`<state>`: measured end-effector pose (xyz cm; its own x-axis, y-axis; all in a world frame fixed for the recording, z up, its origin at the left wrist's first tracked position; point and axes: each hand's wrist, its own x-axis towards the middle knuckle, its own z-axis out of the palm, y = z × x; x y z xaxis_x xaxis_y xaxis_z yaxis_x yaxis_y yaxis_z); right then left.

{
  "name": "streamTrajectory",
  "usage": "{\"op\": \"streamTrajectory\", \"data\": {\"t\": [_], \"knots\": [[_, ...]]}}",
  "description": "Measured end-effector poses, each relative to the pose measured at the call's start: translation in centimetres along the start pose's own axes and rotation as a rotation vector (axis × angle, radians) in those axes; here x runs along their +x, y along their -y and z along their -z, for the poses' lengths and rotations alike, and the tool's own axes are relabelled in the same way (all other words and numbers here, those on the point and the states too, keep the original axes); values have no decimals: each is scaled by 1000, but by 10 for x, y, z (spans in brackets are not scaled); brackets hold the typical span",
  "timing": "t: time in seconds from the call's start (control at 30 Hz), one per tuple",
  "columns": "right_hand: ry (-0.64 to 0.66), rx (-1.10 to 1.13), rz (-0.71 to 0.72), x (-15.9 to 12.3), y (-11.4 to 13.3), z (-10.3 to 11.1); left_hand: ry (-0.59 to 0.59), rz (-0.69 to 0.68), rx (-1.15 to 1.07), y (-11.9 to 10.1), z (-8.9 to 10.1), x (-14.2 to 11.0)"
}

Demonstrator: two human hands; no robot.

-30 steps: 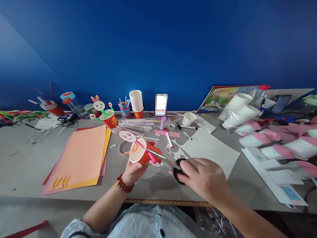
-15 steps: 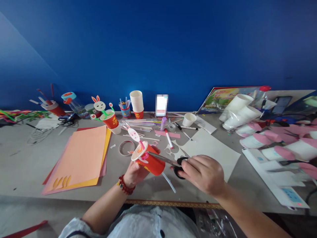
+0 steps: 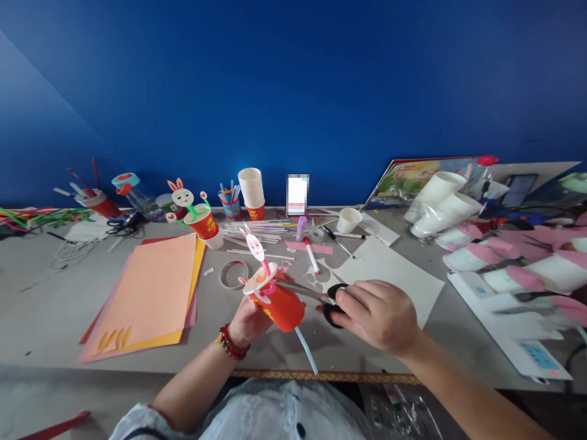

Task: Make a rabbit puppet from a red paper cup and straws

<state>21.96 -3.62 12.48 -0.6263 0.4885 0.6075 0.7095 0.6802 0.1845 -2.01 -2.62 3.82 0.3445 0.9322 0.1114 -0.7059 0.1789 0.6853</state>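
Observation:
My left hand [image 3: 250,321] is closed around a red paper cup [image 3: 285,308], tilted with its mouth toward the upper left. A paper rabbit head [image 3: 255,245] on a pink straw rises from the mouth, and a pale blue straw [image 3: 306,349] sticks out of the base. In my right hand [image 3: 378,315] are scissors [image 3: 337,299] with black handles. Their blades reach the cup's side near the rim, by a small pink straw piece [image 3: 271,288]. Whether the blades are cutting into anything I cannot tell.
Coloured paper sheets [image 3: 151,287] lie at left, below a finished-looking rabbit cup [image 3: 206,226]. A tape roll [image 3: 233,274], a red marker [image 3: 312,256] and white paper [image 3: 385,278] surround the cup. Wrapped white cups [image 3: 440,205] and a white power strip [image 3: 493,324] are at right.
The cup has turned slightly in my left hand: the rabbit head stands further right and the pale straw hangs more steeply. The scissors stay at the rim, nearly unmoved.

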Motion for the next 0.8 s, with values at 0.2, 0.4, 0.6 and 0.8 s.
{"op": "streamTrajectory", "data": {"t": [0.2, 0.4, 0.6, 0.8], "knots": [[70, 36, 27, 0, -7, 5, -11, -5, 49, 0, 1, 0], [149, 44, 11, 1, -12, 14, -12, -28, 67, -2, -3, 1], [130, 57, 4, 1, -9, 17, 22, -126, 92, 1, -2, 3], [114, -28, 34, 6, -8, 23, 45, -144, 115, 4, 4, 1]]}}
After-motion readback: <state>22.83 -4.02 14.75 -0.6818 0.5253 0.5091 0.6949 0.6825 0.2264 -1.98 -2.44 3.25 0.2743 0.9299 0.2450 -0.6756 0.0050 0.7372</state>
